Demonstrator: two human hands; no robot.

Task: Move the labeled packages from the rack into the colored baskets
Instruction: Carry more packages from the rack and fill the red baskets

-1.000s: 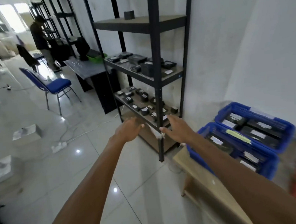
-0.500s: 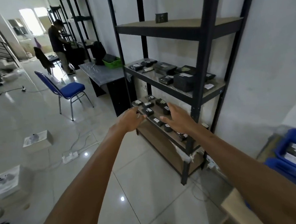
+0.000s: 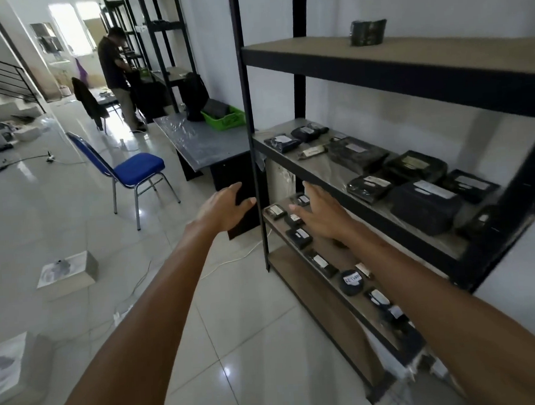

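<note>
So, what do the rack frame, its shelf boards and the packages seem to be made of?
Rack frame: likely metal, painted black; thin straight uprights and beams.
Shelf boards: probably particleboard, bare tan, dull even surface.
Packages: seemingly black plastic wrap; shiny wrinkles, white paper labels.

I see left forearm (image 3: pixel 159 302) and right forearm (image 3: pixel 421 286), both bare, long, lean, swelling toward bottom of frame under wide lens. Left hand (image 3: pixel 225 206) bare. Right hand (image 3: pixel 323 216) bare. Upper arms outside my view.
</note>
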